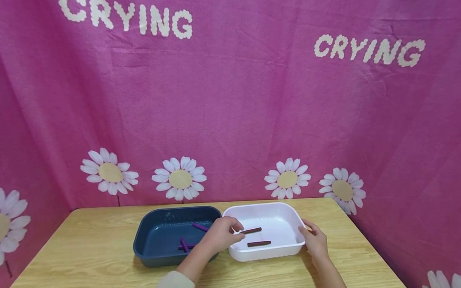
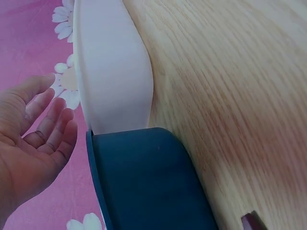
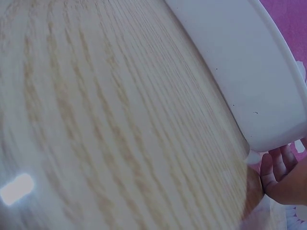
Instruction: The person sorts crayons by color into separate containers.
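Observation:
My left hand (image 1: 223,233) hovers over the left side of a white plastic tub (image 1: 266,253), its fingers loosely curved. In the left wrist view nothing shows between thumb and fingers. Just beyond the fingertips lies a brown crayon (image 1: 253,230), its left end overlapped by the hand; a second brown crayon (image 1: 258,244) lies nearer the tub's front. My right hand (image 1: 315,241) grips the white tub's right wall, thumb at the rim and fingers outside. Several purple crayons (image 1: 184,244) lie in a dark blue tub (image 1: 158,261), partly behind my left arm.
The two tubs stand side by side, ends together, on a light wooden table (image 1: 101,254). A pink cloth (image 1: 229,118) with white daisies and lettering hangs behind the table and along its sides.

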Demonstrator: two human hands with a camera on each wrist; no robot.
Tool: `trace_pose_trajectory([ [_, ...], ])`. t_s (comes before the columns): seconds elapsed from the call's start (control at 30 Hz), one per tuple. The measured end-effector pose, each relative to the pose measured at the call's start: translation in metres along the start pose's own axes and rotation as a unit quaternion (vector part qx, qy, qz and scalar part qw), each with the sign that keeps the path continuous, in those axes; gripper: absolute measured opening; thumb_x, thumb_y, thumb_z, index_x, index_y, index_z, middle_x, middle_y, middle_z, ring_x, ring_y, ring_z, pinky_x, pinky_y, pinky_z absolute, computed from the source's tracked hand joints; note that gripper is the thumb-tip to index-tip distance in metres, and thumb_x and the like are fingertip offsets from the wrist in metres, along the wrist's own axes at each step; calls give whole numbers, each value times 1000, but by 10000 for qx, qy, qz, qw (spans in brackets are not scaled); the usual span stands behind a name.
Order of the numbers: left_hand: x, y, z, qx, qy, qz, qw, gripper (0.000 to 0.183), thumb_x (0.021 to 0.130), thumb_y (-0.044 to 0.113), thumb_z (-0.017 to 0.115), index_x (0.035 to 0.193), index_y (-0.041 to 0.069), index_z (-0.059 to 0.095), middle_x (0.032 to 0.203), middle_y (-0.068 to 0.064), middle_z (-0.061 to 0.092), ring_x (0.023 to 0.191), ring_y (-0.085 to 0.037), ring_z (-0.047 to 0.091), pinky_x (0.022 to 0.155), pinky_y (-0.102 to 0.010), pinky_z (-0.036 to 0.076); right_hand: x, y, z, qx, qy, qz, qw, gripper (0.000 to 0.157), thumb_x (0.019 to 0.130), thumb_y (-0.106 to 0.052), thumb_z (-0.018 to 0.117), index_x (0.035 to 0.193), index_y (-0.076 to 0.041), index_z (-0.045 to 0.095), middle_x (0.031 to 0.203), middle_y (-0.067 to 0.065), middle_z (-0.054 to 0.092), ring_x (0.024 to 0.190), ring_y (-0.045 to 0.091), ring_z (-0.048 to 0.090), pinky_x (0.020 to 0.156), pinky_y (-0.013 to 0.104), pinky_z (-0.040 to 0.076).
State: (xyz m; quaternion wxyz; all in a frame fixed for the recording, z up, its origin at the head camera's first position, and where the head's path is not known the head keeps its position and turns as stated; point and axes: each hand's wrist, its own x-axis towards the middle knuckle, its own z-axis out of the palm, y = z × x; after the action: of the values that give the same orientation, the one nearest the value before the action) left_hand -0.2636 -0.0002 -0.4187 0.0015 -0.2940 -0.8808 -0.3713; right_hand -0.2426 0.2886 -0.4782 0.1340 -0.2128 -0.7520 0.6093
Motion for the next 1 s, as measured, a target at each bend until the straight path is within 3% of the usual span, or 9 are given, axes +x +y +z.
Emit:
trace_pose_trajectory([
  [0.23,-13,-1,-8,-122,151,7,9998,16,80,21,73,89,8,70,82,-2,65,74,-15,55,61,-20,43,2,1,0,-7,-13,-21,10000,44,93,-23,56,133,-5,49,111,18,57,76,9,55,55,23,46],
  [0.4,-25,-2,-16,-243,216,-1,9995,18,80,20,73,91,5,70,84,-5,64,72,-10,51,61,-19,43,3,2,-1,-14,17,1,10000,45,92,-23,57,133,-5,50,107,14,58,76,8,55,56,22,46],
  [0.53,-35,-3,-22,-294,220,-11,9993,15,81,19,72,90,7,70,85,-7,64,74,-11,51,63,-20,44,2,3,-2,-74,1,17,10000,45,92,-24,56,133,-6,49,114,18,56,78,9,55,58,22,47],
  [0.77,-53,-7,-30,-284,109,-250,9992,15,82,21,72,92,10,69,85,0,63,76,-9,52,64,-20,44,1,1,-3,-57,-12,-45,10000,46,92,-23,57,133,-3,49,111,19,56,80,11,56,58,22,48],
  [1.0,-74,-14,-43,-228,292,-304,9989,17,81,23,72,93,10,70,89,3,64,76,-8,52,65,-19,45,1,1,-1,-137,-37,-11,9999,45,93,-23,55,134,-5,48,114,19,54,81,12,55,58,22,47],
])
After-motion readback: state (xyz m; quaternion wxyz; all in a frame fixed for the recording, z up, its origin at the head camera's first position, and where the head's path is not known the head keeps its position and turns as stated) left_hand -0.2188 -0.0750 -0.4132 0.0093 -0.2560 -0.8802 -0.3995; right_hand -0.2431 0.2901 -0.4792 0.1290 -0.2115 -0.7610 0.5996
